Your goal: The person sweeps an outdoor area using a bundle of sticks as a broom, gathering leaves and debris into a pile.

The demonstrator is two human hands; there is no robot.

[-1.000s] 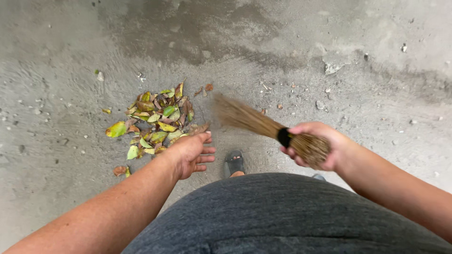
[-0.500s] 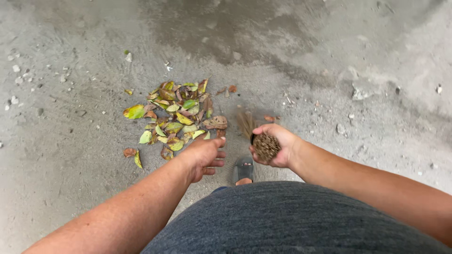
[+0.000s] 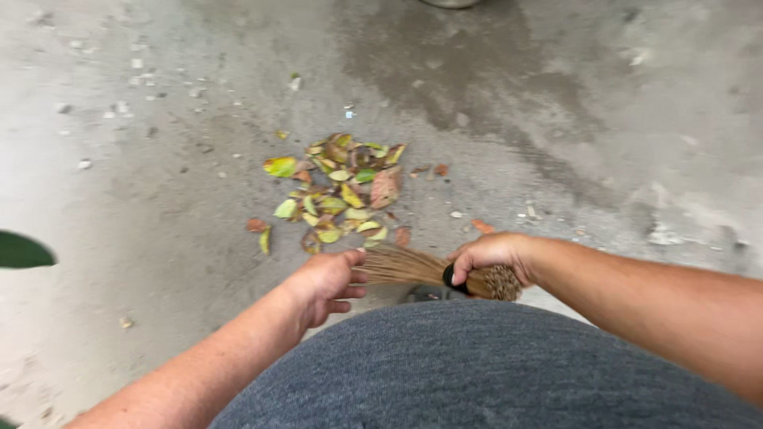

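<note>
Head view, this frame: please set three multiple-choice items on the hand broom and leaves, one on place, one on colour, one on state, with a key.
1. Where does the leaf pile lie relative to the hands?
A. On the floor beyond them
B. On the grey garment
C. Inside the left hand

2. What colour is the band around the hand broom?
A. Red
B. Black
C. White

3. How is the broom held?
A. Lying loose on the floor
B. Gripped by the left hand alone
C. Gripped by the right hand near the band, with the left hand at the bristle tips

Key: 1 A, the leaves lie on the concrete floor ahead of both hands. 2 B, a black band shows beside the right hand. 3 C, the right hand is closed round the bundle and the left hand meets the bristle ends.
</note>
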